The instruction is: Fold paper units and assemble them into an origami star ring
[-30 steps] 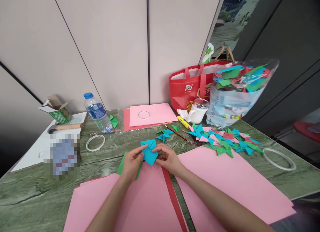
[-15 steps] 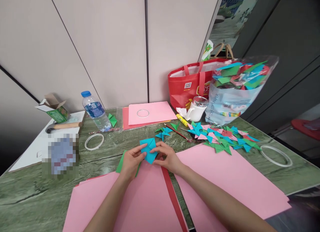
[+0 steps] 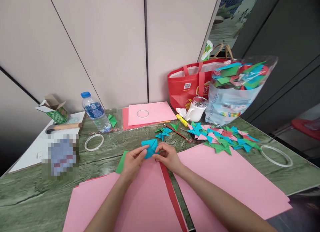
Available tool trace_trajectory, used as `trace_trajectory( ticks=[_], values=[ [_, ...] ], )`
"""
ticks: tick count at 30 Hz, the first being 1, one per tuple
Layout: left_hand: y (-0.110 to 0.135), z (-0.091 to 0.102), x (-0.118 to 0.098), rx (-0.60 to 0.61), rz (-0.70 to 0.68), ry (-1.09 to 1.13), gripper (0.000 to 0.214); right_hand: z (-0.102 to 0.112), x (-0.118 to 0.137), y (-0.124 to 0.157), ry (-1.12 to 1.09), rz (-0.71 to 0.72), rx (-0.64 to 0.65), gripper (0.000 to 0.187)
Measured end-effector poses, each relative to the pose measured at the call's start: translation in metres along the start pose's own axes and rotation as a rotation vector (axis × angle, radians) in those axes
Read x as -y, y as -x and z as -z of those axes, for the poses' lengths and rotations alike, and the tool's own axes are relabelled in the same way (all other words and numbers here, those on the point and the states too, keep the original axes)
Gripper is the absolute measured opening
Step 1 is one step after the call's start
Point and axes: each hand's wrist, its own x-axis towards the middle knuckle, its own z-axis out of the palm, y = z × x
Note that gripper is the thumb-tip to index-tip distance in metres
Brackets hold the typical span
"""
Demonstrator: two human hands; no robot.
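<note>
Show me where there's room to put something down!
Bare table lies front-left, between the white board and left pink stack. A smaller patch separates the left white ring from the held blue paper. It's crowded from the red bag and mug to the folded-paper pile.

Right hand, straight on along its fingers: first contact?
The folded bright-blue paper piece, which the right hand's fingertips touch. Past it, probably the left hand, gripping the paper's other side; depth is uncertain from this single view.
</note>
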Motion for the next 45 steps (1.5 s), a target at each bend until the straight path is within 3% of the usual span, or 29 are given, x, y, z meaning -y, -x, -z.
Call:
trace_trajectory(
  ticks=[7,27,37,45],
  values=[
    [0.004,-0.003,-0.005,0.135,0.045,0.054,0.053,-0.002,-0.003,0.0,-0.123,-0.135,-0.051,0.029],
    [0.006,-0.01,0.003,0.001,0.005,-0.028,0.042,-0.003,0.001,0.0,-0.182,-0.172,-0.08,0.027],
    [0.004,-0.01,0.003,0.071,0.057,0.177,0.036,0.0,0.002,-0.001,-0.163,-0.173,-0.088,0.029],
    [0.006,-0.01,0.004,0.051,0.029,0.028,0.046,-0.001,0.005,-0.001,-0.19,-0.193,-0.096,0.028]
  ],
)
